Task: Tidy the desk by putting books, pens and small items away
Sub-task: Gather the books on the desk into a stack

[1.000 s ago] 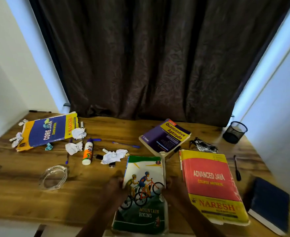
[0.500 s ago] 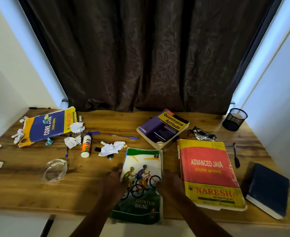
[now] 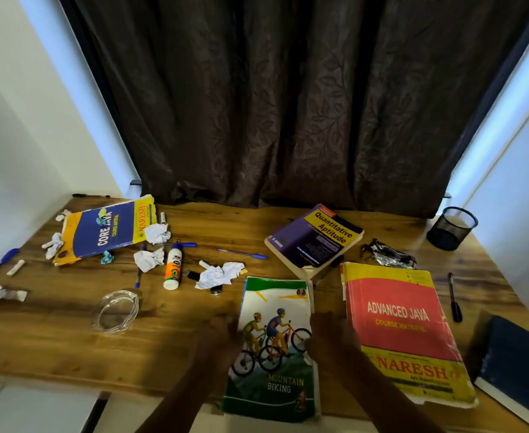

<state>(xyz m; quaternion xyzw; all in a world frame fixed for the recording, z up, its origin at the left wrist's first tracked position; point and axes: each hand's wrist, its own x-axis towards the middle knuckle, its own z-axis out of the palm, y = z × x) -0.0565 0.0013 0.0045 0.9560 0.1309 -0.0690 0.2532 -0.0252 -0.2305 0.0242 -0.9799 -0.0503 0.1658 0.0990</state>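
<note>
A "Mountain Biking" book (image 3: 275, 348) lies at the desk's front edge, its lower end overhanging. My left hand (image 3: 222, 335) grips its left side and my right hand (image 3: 325, 335) grips its right side; both are dark and the fingers are hard to make out. Other books lie flat: "Advanced Java" (image 3: 403, 326) to the right, "Quantitative Aptitude" (image 3: 316, 242) behind, "Core Java" (image 3: 107, 232) far left, and a dark blue book (image 3: 519, 370) at the right edge. A blue pen (image 3: 241, 254) and a black pen (image 3: 453, 298) lie loose.
The wooden desk (image 3: 69, 345) carries a black mesh pen holder (image 3: 452, 228) at the back right, a glue bottle (image 3: 173, 267), a glass dish (image 3: 114, 310), crumpled paper (image 3: 219, 275), a foil wrapper (image 3: 388, 256) and more pens on the left. A dark curtain hangs behind.
Both hands stay at the sides of the Mountain Biking book. My view has shifted slightly; nothing else on the desk has moved.
</note>
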